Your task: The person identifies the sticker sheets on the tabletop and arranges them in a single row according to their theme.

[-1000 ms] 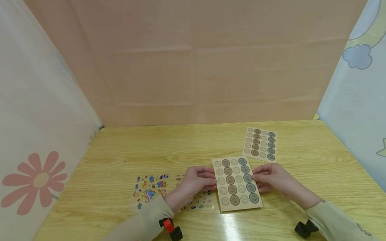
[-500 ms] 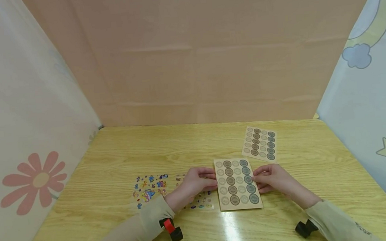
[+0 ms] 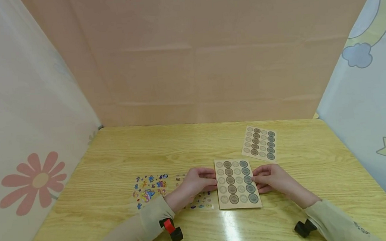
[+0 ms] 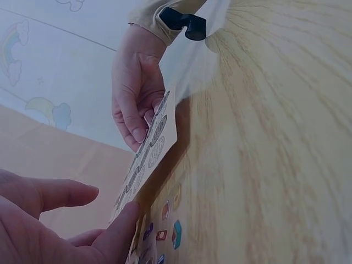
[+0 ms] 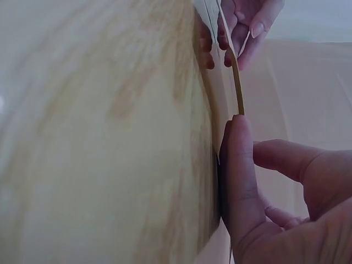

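Observation:
A kraft-coloured sheet of round stickers [image 3: 239, 184] lies between both hands in the head view, close over the table. At its left edge, my left hand [image 3: 192, 184] holds it with fingertips and thumb. On the opposite edge my right hand [image 3: 272, 176] pinches it, thumb lapping slightly over the front. Seen from the left wrist, the sheet [image 4: 151, 151] is tilted, with a shadow beneath it. The right wrist view shows its thin edge [image 5: 238, 88] by the fingertips.
A second round-sticker sheet [image 3: 260, 143] lies behind to the right. Clear sheets with colourful cartoon stickers [image 3: 151, 190] lie on the left, partly under my left hand and forearm. The wooden table [image 3: 140, 142] meets a brown backdrop [image 3: 193, 79] and patterned side walls.
The held sticker sheet has shifted slightly, its far edge moving a little right and nearer to me. Both hands stay almost in place at its edges.

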Demonstrator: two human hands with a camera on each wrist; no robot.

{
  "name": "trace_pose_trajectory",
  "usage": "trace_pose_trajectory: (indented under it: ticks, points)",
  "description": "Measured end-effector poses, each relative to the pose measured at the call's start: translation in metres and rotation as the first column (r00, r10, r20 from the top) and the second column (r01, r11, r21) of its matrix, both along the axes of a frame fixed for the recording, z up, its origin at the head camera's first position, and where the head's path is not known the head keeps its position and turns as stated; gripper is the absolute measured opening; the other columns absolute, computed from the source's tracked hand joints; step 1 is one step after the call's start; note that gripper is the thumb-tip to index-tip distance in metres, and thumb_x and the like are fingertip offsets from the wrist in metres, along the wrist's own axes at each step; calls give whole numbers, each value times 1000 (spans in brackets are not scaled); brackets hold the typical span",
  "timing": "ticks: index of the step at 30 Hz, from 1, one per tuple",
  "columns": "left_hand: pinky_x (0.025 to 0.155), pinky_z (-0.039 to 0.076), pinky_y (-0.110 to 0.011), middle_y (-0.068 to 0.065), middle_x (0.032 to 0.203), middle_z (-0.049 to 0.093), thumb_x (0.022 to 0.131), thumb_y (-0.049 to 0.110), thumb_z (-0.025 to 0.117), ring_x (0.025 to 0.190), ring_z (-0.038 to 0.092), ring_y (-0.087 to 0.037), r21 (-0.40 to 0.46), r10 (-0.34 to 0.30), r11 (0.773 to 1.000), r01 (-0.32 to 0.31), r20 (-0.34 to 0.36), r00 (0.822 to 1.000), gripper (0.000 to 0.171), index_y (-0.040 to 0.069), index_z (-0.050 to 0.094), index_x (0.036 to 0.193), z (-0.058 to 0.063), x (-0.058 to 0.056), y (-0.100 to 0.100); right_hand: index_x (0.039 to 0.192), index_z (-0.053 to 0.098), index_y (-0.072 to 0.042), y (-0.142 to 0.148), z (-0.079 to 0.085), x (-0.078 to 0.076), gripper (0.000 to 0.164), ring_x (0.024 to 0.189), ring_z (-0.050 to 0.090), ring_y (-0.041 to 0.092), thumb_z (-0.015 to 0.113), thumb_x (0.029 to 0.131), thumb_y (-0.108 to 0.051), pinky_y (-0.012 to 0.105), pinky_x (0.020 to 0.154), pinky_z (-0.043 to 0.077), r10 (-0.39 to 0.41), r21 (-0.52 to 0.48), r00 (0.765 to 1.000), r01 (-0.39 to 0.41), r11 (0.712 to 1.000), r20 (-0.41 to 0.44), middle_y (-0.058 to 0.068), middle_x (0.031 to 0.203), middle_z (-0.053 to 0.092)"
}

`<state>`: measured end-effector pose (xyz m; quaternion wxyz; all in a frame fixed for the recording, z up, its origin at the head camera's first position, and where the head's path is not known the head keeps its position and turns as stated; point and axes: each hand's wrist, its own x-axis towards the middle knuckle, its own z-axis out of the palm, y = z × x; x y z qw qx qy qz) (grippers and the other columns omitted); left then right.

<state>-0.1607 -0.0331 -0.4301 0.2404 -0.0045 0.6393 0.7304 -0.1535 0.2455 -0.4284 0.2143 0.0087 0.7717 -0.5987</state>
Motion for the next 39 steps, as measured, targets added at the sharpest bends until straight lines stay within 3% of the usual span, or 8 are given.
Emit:
trace_pose_trajectory:
  ticks: [5,13,24,39]
  points:
    - [81,57,-39,-25,107,61,90,-7,59,90,66,-32,17,-12,1000,12,10,1000,31,-12,56,120,-1,1,-1,108,54,15,0,0,-1,29,67,64,18,64,90,-5,35,63,60,-6,-2,1000,6,1000,5,8,79,66]
    - [83,56,-39,-24,110,60,97,5,49,89,66,-30,49,-15,999,11,90,996,31,-13,55,122,-2,-3,-1,109,54,15,0,-1,-1,30,66,64,17,66,90,-5,35,64,60,-14,8,1000,13,1000,12,9,79,67]
    - [82,56,-38,-24,111,59,94,12,53,89,65,-31,-9,-26,1000,27,100,995,34,-12,56,118,7,-3,-1,108,56,16,0,0,-3,30,65,65,18,67,89,-6,37,64,60,-12,17,1000,12,1000,8,11,78,68]
    - [85,55,-40,-26,117,55,100,23,43,100,61,-38,35,-34,999,31,111,993,45,-15,49,123,9,-2,-3,108,56,17,0,2,-4,29,65,66,19,64,90,-3,36,63,60,-10,24,1000,10,1000,21,13,79,69]
